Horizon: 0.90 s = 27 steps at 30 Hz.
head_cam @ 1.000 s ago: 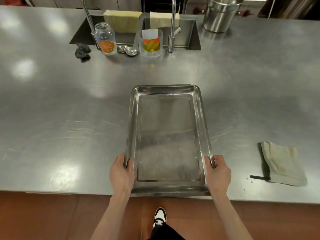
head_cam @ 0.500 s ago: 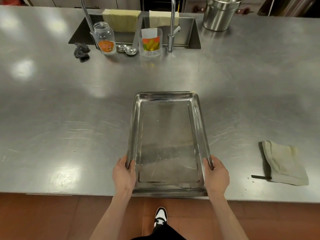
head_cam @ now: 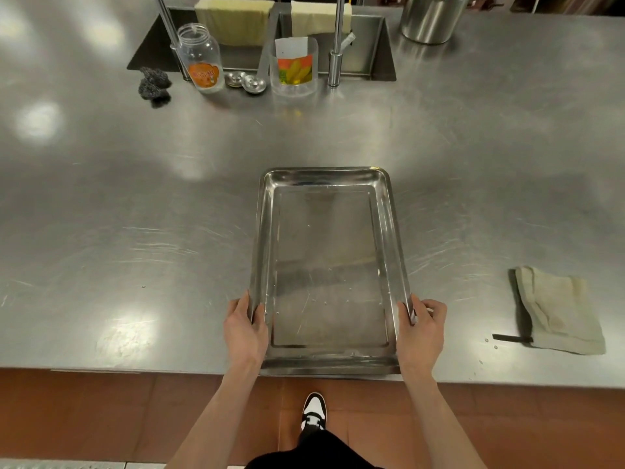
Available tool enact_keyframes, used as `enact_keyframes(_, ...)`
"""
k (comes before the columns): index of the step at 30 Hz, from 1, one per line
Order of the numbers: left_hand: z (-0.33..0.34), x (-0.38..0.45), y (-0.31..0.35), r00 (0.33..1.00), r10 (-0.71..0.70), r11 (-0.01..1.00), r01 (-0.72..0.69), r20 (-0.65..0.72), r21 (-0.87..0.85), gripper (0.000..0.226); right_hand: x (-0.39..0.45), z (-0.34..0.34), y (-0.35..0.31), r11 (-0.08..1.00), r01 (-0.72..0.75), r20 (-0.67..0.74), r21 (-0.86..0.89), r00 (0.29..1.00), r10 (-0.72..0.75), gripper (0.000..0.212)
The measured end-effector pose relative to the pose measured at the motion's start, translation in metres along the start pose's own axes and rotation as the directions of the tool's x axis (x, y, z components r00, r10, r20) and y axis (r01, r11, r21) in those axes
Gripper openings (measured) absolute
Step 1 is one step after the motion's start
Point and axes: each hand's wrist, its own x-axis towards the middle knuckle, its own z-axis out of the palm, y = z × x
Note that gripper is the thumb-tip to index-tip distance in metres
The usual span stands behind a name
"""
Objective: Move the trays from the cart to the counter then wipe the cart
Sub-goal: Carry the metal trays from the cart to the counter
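While both hands grip its long sides, the tray (head_cam: pixel 329 265) lies flat on the tabletop (head_cam: pixel 135 214), its near short edge flush with the tabletop's front edge and its far end pointing toward the sink (head_cam: pixel 372 45). It is bare steel, with nothing in it but scratches and a few droplets. The left hand (head_cam: pixel 244 331) clasps the left rim near the front corner, thumb over the rim on the inside, fingers curled under the outside. The right hand (head_cam: pixel 421 333) holds the right rim the same way, just opposite.

To the right, well apart from the tray, a folded beige cloth (head_cam: pixel 559 311) with a dark loop lies near the front edge. Far back, along the sink's near rim, stand a clear jar (head_cam: pixel 201 59) with an orange label and a clear tub (head_cam: pixel 294 67) with a yellow and red label; two small metal lids (head_cam: pixel 248 81) lie between them. A dark scourer (head_cam: pixel 154 86) sits left of the jar. A faucet (head_cam: pixel 336 38) rises just right of the tub, and two yellowish cloths hang over the sink's far side. A steel pot (head_cam: pixel 431 16) stands at the back right. Below the tabletop, a shoe (head_cam: pixel 314 411) shows on the red-brown floor.
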Motion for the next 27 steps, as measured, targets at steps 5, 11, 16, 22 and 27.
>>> enact_keyframes(5,0.003,0.004,-0.007,1.000,0.025,1.000,-0.025,0.005,-0.002,0.038,-0.001,0.001,0.001,1.000,0.009,0.004,0.010,1.000,-0.009,0.027)
enact_keyframes(11,-0.001,0.007,-0.006,1.000,0.007,0.999,-0.008,0.016,0.038,0.037,0.002,0.001,0.000,0.999,-0.011,-0.005,-0.032,1.000,0.011,0.024)
enact_keyframes(16,-0.013,0.012,-0.006,0.997,0.078,0.997,-0.078,0.018,-0.015,0.045,0.002,-0.003,-0.023,0.997,0.070,-0.067,0.014,0.995,-0.069,0.031)
enact_keyframes(22,-0.056,0.003,0.031,0.985,0.142,0.930,-0.165,-0.094,-0.328,0.046,-0.006,-0.030,-0.104,0.896,0.094,0.037,0.434,0.992,-0.122,0.046)
enact_keyframes(27,-0.109,-0.007,0.057,0.952,0.180,0.849,-0.277,-0.246,-0.450,0.043,-0.020,-0.037,-0.162,0.739,0.178,0.096,0.650,0.945,-0.312,0.054)
